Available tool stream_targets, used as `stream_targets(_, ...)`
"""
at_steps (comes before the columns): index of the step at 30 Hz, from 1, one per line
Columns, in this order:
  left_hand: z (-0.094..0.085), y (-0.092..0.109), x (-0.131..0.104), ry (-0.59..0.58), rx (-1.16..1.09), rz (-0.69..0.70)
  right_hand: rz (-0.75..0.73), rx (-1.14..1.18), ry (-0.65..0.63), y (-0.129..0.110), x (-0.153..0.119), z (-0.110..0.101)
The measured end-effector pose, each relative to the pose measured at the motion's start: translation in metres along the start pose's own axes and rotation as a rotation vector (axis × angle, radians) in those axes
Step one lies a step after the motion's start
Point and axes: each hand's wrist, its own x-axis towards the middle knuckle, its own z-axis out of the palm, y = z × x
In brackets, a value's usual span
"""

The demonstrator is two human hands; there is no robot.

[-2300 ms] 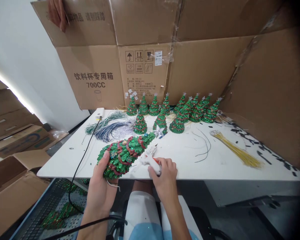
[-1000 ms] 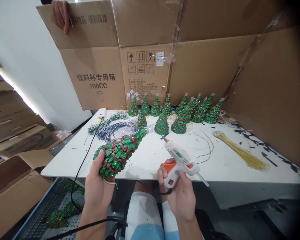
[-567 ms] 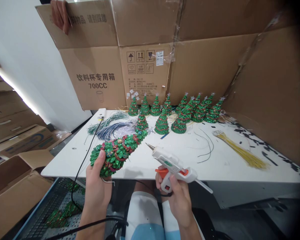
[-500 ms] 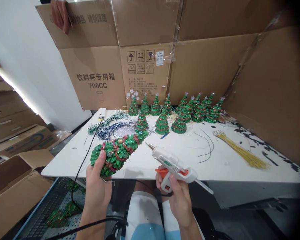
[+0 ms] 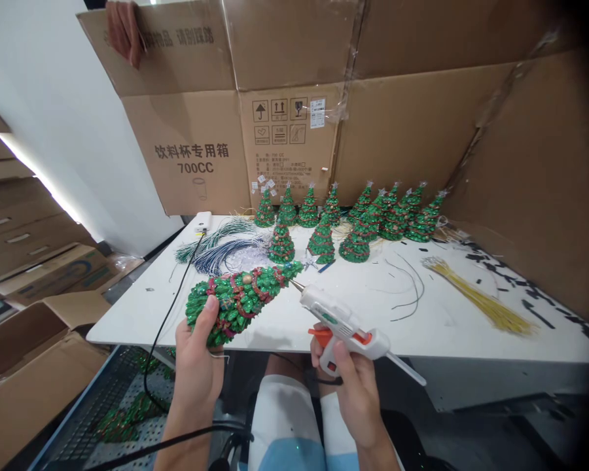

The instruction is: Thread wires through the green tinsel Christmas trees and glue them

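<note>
Hands (image 5: pixel 199 356) have brought tree (image 5: pixel 240 297) and glue gun (image 5: pixel 334 313) closer.

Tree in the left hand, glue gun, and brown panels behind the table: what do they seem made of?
Tree: perhaps plastic or resin; green glitter leaves the base material open. Glue gun: likely plastic, smooth and white; its grey, tapered tip looks metallic. Brown panels: apparently cardboard, matte and creased, with printed symbols.

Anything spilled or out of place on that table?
Yes: small black pieces lie strewn along the right of the table, beside the neatly gathered yellow bundle. Some thin dark strands lie loose nearby, apart from the bundles at left. I see no damage on the held tree or glue gun.
</note>
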Motion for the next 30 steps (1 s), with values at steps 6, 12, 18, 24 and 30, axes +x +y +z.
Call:
stream_targets(6, -0.002, -0.001, 0.001, -0.006, 0.002, -0.005, -0.045, -0.123, 0.020, -0.009, 0.001, -0.002)
stream_targets(12, -0.004, -0.002, 0.002, -0.014, 0.005, 0.017, -0.093, -0.233, -0.011, -0.007, 0.004, -0.009)
stream_targets(18, -0.008, 0.001, -0.001, -0.030, 0.079, 0.023, -0.037, -0.261, -0.023, -0.012, 0.002, -0.010)
stream_targets(24, -0.008, 0.009, -0.002, -0.024, 0.098, 0.047, 0.030, -0.191, -0.049, -0.031, 0.000, -0.006)
stream_targets(30, -0.013, 0.006, 0.000, -0.055, 0.126, 0.024, 0.019, -0.195, -0.040, -0.031, 0.000, -0.007)
